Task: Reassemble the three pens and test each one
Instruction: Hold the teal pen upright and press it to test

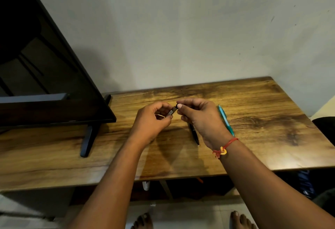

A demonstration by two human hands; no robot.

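Note:
My left hand (154,118) grips a short grey pen barrel (171,111) above the wooden table (253,112). My right hand (197,114) meets it at the barrel's dark upper end, thumb and fingers closed on that end; the piece it pinches is mostly hidden. A black pen (194,134) lies on the table under my right hand, tip toward me. A teal pen (225,120) lies to its right, partly hidden by my right wrist.
A dark flat screen (45,83) on a black stand (88,140) fills the table's left side. A pale wall rises behind the table. The front edge of the table runs below my forearms, with my bare feet on the floor beneath.

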